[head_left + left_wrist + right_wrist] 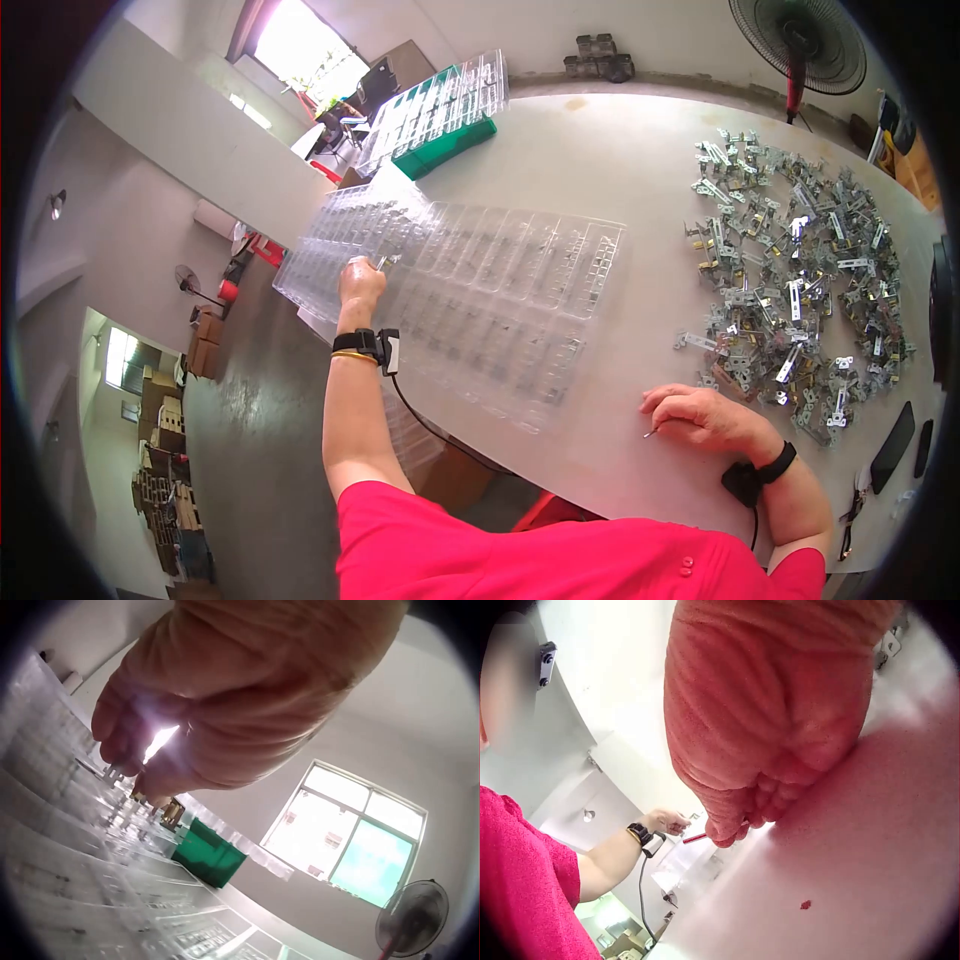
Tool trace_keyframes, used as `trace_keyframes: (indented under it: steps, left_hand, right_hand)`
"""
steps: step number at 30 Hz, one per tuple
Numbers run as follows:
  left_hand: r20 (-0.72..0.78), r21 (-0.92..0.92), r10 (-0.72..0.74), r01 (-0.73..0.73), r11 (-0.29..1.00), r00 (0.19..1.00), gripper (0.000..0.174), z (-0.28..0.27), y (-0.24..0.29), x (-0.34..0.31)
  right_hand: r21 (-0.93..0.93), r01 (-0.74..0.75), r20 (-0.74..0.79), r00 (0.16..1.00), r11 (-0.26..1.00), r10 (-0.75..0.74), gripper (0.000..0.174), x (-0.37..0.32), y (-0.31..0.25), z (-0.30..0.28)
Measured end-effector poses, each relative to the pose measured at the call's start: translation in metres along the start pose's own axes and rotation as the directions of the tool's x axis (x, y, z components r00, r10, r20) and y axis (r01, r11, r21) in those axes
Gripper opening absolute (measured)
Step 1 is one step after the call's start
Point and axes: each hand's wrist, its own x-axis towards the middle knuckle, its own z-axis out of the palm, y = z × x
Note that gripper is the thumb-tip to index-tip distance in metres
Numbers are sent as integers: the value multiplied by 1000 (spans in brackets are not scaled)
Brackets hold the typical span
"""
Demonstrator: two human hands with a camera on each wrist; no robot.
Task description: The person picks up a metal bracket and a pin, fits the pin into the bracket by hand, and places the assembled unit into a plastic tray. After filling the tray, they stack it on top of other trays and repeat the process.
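Note:
In the head view the left hand (361, 284) is over the clear compartment trays (520, 262), with a small metal part (384, 262) at its fingertips. Seen from the left wrist, thumb and fingers of the left hand (225, 697) pinch this part close above the tray; bright glare hides some of it. The right hand (704, 418) rests on the table, fingers curled round a thin rod (651, 433) whose tip sticks out. In the right wrist view a red length of the rod (694, 839) shows beside the right hand (765, 712).
A large pile of metal hinge parts (795, 290) covers the right side of the table (590, 150). A green box (445, 148) and more clear trays (430, 105) stand at the far left. A phone (892, 445) lies at the right edge. Cables run from both wrists.

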Motion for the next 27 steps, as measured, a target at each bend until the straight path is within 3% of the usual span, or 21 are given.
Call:
trace_keyframes:
  steps: [3, 6, 12, 27]
  left_hand:
    - [25, 107, -37, 34, 994, 999, 24, 14, -12, 0]
    - [96, 116, -54, 43, 992, 994, 26, 27, -24, 4]
    - [101, 170, -124, 106, 980, 987, 29, 34, -14, -2]
    - [126, 159, -141, 120, 980, 982, 28, 51, -13, -3]
  right_hand:
    - [-22, 6, -7, 1000, 1000, -7, 21, -1, -1, 0]
    - [-40, 12, -19, 1000, 999, -13, 18, -1, -1, 2]
    - [-70, 14, -45, 999, 997, -17, 12, -2, -2, 5]
    - [-70, 5, -59, 998, 998, -9, 11, -1, -5, 4]
